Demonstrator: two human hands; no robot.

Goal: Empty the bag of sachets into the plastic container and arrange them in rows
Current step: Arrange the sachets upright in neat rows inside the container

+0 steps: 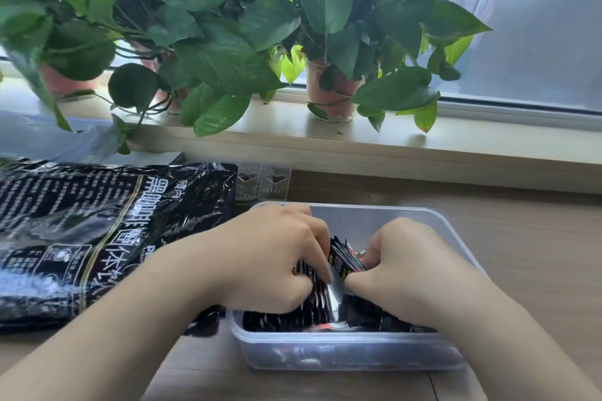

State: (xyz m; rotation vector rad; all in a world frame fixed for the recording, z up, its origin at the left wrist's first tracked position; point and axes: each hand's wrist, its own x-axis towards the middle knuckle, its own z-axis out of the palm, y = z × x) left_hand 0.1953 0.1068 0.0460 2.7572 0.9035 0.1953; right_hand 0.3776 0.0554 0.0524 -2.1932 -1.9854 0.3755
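A clear plastic container (345, 353) stands on the wooden table in front of me, holding several black sachets (345, 259). Both my hands are inside it. My left hand (270, 257) grips a bunch of sachets on the left side, fingers curled round them. My right hand (404, 267) pinches other sachets standing upright in the middle. More sachets lie flat along the near wall. The large black bag (97, 231) with white print lies flat on the table to the left, touching the container's left side.
A small clear plastic piece with heart cut-outs (264, 182) stands behind the container. Potted green plants (332, 88) line the window sill beyond the table, leaves hanging over the back edge. Bare wooden tabletop (527, 257) lies to the right.
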